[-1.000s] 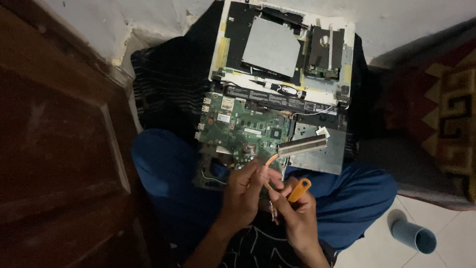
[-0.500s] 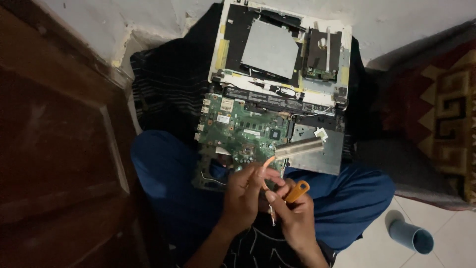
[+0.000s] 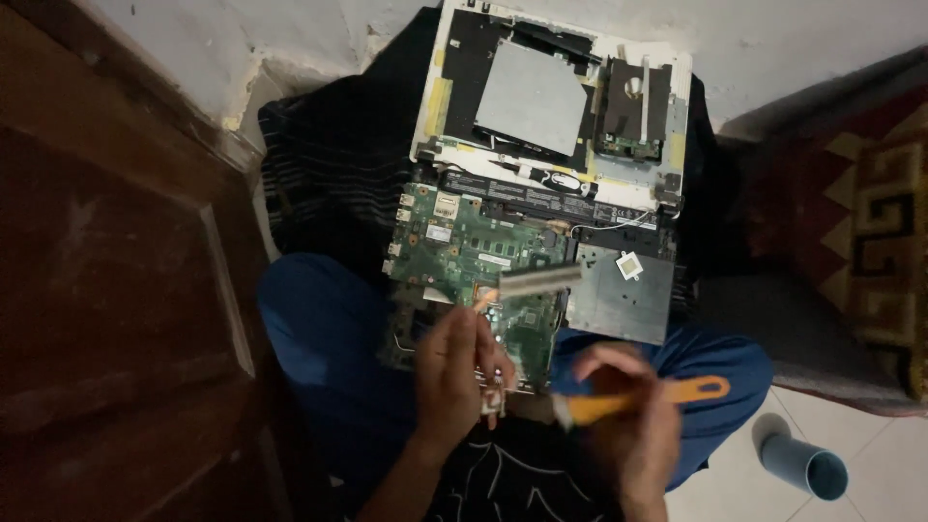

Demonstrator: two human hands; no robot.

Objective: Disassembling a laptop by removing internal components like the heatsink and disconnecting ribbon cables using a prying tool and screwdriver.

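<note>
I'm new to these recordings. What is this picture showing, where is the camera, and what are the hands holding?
No machine here: a seated person wears a camera on the head, looking down at their lap. On it lies a green circuit board beside a grey metal plate; beyond sits an opened white laptop case. The left hand has a grip on a small part near a copper heat pipe with metal fins. The right hand, blurred, holds an orange-handled screwdriver. A blue cup lies on the tiled floor.
</note>
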